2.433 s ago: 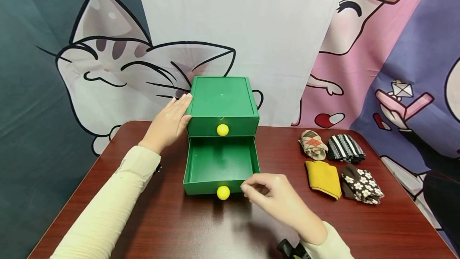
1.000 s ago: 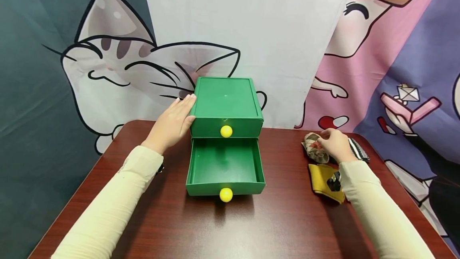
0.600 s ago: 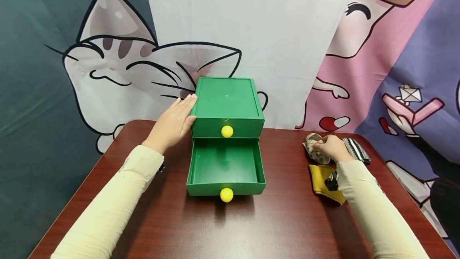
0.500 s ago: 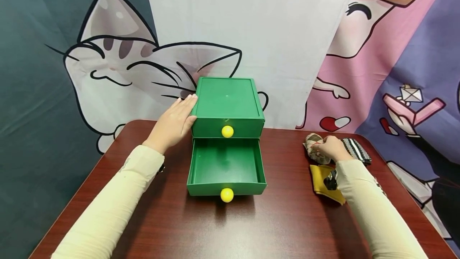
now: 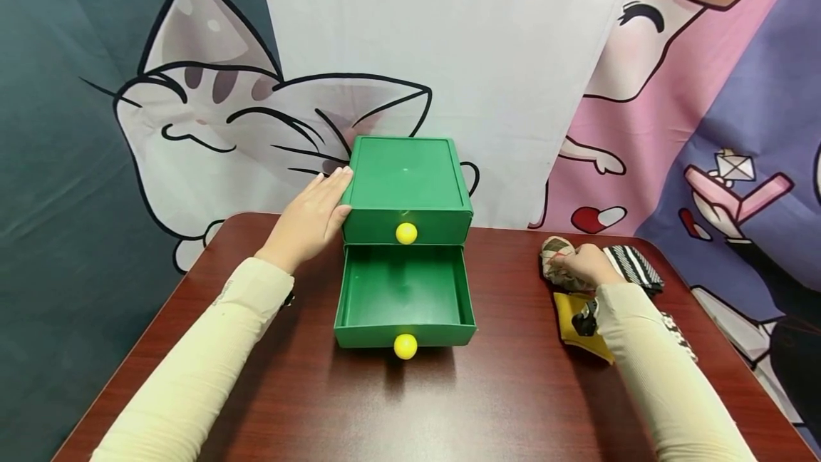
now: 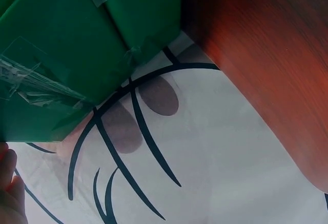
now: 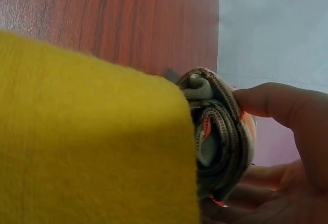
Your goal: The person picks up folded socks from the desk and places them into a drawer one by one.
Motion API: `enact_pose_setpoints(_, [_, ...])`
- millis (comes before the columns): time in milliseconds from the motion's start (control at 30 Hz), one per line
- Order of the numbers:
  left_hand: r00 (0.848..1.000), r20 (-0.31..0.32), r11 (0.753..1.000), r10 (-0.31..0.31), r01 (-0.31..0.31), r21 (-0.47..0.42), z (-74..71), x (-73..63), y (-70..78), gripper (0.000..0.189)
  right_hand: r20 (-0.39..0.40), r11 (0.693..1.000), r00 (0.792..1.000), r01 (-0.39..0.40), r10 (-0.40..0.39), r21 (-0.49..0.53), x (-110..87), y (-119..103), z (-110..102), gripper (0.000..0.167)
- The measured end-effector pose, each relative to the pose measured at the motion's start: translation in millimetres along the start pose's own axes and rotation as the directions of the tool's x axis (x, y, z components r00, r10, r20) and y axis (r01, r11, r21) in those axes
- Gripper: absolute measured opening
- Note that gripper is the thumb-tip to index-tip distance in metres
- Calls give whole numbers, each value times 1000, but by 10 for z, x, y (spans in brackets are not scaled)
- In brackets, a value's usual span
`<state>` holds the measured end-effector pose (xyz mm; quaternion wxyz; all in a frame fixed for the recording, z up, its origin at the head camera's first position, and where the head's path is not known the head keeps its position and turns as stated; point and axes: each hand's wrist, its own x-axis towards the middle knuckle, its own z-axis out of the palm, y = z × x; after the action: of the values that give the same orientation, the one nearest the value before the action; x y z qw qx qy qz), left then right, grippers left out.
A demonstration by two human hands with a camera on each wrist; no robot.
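We rest our left hand (image 5: pixel 306 222) against the green drawer unit (image 5: pixel 410 175), its lower drawer (image 5: pixel 372 337) pulled out. Our right hand (image 5: pixel 593 266) grips the patterned bundle (image 5: pixel 550 261) near the yellow cloth (image 5: pixel 573 328).

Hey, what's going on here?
Someone is at a table with a green drawer box. Their left hand rests against its left side, while their right hand has a rolled checked sock in its grip. The bottom drawer is open with nothing visible inside; the top drawer is closed. A yellow sock and a striped sock lie near the right hand.
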<state>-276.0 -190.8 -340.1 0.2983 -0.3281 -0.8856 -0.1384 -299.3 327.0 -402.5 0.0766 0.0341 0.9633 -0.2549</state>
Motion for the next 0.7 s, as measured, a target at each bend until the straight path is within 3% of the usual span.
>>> enact_pose_setpoints(233, [1000,16,1000,-2,2,-1,-1,5,-2,89,-62,996,998,27,-22,85,-69,14,51,34])
enact_pose_setpoints(333, [1000,17,1000,-3,3,-2,-3,3,3,89,-69,987,998,4,7,161,-74,30,86,28])
enact_pose_setpoints(467, [1000,5,1000,0,0,3,7,-1,3,88,-55,944,998,-20,40,329,-96,3,108,25])
enact_pose_setpoints(600, [1000,-5,1000,2,-2,1,10,-7,-3,88,-52,895,998,-9,36,446,-143,-81,101,36])
enact_pose_setpoints(700, [1000,-8,1000,3,-3,-3,6,-8,-3,88,-72,892,997,6,30,453,-180,-146,89,47])
